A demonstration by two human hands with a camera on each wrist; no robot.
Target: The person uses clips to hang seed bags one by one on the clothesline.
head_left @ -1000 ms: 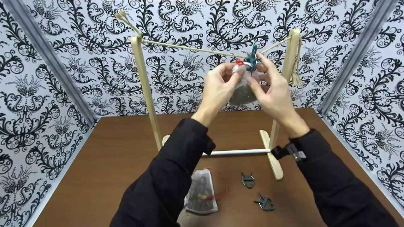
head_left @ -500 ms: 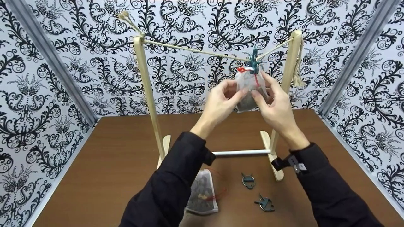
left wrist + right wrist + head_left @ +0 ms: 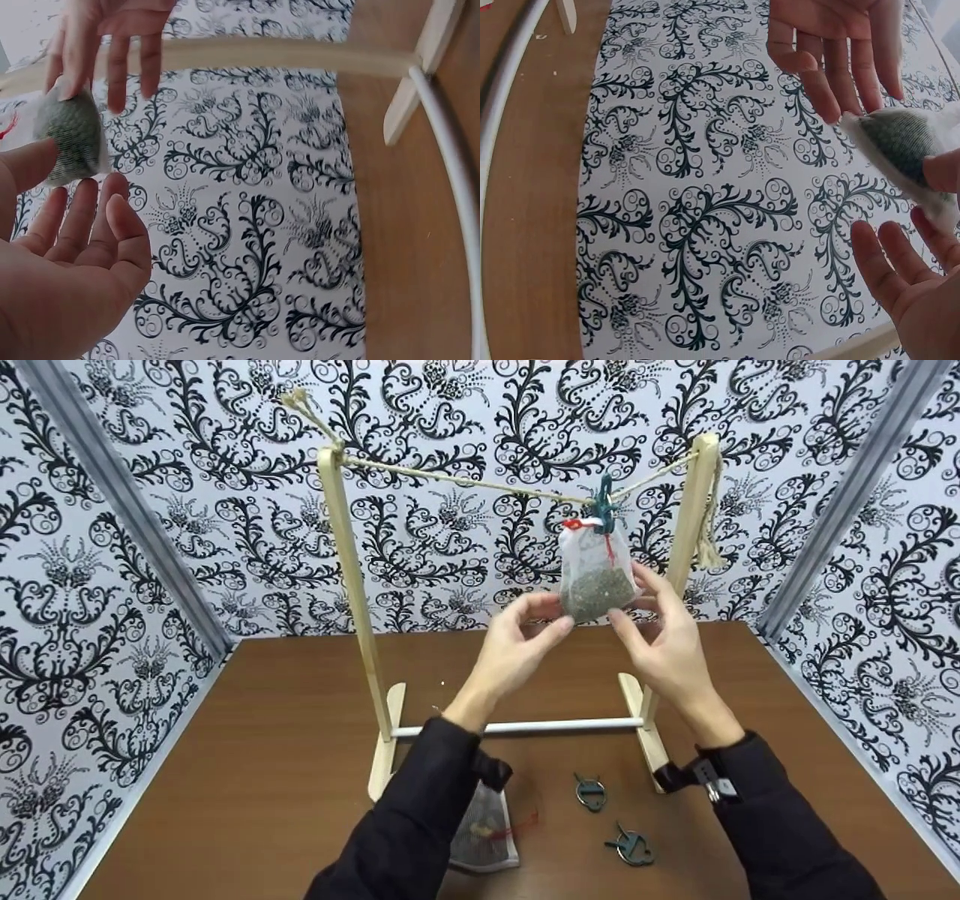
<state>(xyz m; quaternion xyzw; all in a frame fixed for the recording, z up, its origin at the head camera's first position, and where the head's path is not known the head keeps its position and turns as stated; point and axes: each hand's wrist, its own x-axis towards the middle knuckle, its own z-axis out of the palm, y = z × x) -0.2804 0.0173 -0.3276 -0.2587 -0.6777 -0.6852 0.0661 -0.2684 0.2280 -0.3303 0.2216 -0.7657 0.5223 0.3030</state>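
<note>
A white mesh drawstring bag (image 3: 598, 577) with dark, grainy filling hangs below the rope (image 3: 465, 481). A dark green clip (image 3: 604, 506) joins its top to the rope, beside the red drawstring (image 3: 574, 523). My left hand (image 3: 517, 637) is at the bag's lower left corner, fingertips close against it and fingers relaxed. At the lower right edge, my right hand (image 3: 667, 641) pinches the bag, thumb in front and fingers partly hidden behind. Both wrist views show the bag (image 3: 69, 135) between the two hands.
A wooden frame (image 3: 349, 577) with a white crossbar (image 3: 570, 726) stands on the brown table (image 3: 247, 780). Two more green clips, an upper one (image 3: 591, 793) and a lower one (image 3: 631, 846), lie in front. Another mesh bag (image 3: 484, 832) with red string lies partly under my left sleeve.
Both hands have slid down from the clip and the bag's top to its lower corners. More of the bag shows now, and it hangs from the clip on the rope.
</note>
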